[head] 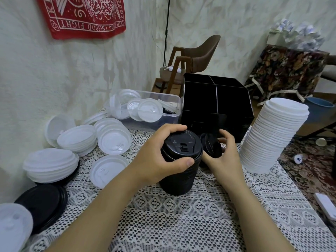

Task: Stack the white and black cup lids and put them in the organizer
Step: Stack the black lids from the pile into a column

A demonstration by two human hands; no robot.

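Left hand [160, 158] grips black stack [179, 177]; right hand [224, 160] pinches black lid [211, 146] before organizer [227, 104], white stack [272, 139] beside.

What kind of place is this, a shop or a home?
Probably a room in a home: there is a lace tablecloth, a red banner on the wall, and a brown chair behind the organizer.

Lace-clothed table [181, 224]: white lid stack [272, 137], black lid stack [179, 179], tub [169, 108], organizer [218, 102].
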